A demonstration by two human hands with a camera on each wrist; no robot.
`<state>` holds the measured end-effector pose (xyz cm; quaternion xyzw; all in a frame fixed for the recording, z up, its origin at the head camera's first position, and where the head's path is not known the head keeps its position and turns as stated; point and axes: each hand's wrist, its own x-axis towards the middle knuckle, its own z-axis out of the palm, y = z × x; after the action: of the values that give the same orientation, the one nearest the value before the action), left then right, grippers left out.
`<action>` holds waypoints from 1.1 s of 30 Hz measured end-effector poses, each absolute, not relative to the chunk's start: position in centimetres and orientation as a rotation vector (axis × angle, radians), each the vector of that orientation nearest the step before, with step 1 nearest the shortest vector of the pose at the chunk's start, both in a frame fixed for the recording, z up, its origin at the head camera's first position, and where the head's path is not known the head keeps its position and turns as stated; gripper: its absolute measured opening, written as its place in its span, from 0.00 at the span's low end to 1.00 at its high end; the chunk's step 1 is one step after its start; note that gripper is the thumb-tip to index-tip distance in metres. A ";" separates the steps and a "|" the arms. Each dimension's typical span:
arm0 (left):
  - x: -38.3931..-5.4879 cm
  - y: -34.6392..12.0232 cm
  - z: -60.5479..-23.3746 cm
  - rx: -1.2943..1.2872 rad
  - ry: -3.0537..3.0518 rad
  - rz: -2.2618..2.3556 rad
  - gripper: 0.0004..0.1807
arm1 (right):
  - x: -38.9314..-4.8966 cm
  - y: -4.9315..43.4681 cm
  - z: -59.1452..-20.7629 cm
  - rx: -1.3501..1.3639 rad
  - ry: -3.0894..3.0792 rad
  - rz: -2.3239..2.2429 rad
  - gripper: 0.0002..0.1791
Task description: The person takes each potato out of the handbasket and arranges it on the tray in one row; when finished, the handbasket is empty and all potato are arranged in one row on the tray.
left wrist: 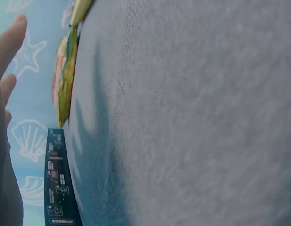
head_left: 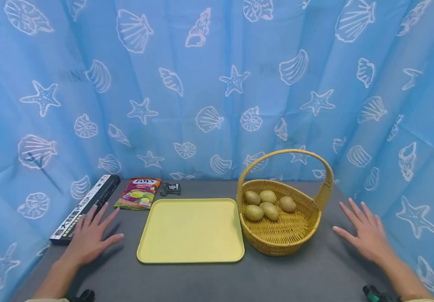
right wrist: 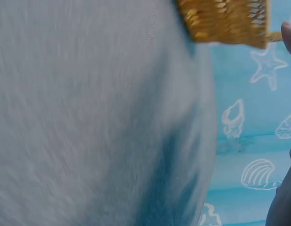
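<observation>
My left hand [head_left: 90,239] hovers with fingers spread over the table's left side, holding nothing. Nearest to it is a long black-and-white box [head_left: 84,209], partly hidden behind the fingers. On the right, my other hand [head_left: 367,235] is likewise spread and holds nothing, a little apart from a yellow wicker basket [head_left: 281,247] with a tall arched handle. Several brownish-yellow potatoes [head_left: 269,210] lie in the basket's left and back part. Left of the basket is a pale yellow rectangular tray [head_left: 192,230] with nothing on it. The right wrist view shows the basket's woven side [right wrist: 225,21].
Behind the tray's left corner lie a red and yellow snack packet [head_left: 140,193] and a small black item [head_left: 170,189] with a white label. A blue curtain [head_left: 217,92] with white shells and starfish hangs along the back and both sides of the grey table [head_left: 201,281].
</observation>
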<state>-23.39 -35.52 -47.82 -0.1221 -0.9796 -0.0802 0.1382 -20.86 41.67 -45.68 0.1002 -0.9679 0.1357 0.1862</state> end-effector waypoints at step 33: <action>-21.5 -28.7 -39.7 -0.527 -2.420 -1.030 0.32 | -22.7 28.3 -35.5 0.702 -2.526 0.975 0.22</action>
<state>-21.47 -28.73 -39.73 -0.1913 -0.8786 -0.3738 0.2277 -22.70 28.34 -35.48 0.2472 -0.8897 0.3434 0.1715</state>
